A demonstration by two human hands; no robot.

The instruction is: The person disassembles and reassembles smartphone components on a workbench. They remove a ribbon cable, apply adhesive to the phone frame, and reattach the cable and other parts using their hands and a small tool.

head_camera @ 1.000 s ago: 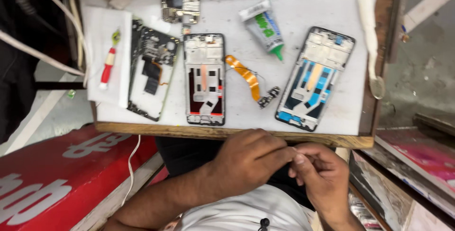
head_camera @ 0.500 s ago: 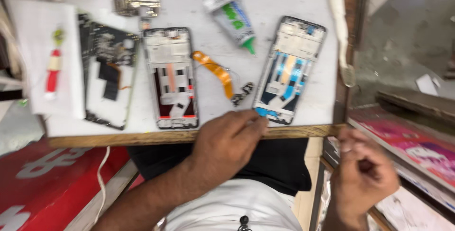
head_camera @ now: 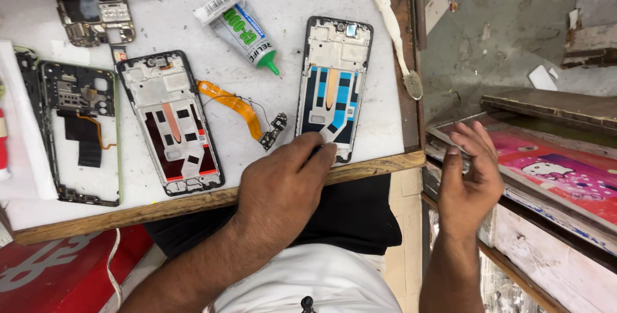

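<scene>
Left hand (head_camera: 283, 187) rests on the near table edge (head_camera: 193, 202), fingertips (head_camera: 324, 152) pressing the near end of the blue-patched phone frame (head_camera: 334, 81), whose long axis runs near to far; right hand (head_camera: 469, 178) hangs open and empty, well apart to the right

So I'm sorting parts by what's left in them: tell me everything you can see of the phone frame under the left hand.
The phone frame is a dark-rimmed, opened shell lying flat, face up, slightly tilted, near the right edge of the white work board. Its upper part is pale grey with a small camera opening; below sit blue and black patches, a peach strip and a white tab. The left hand rests its fingertips on the frame's bottom end. Nothing else touches it.
</scene>
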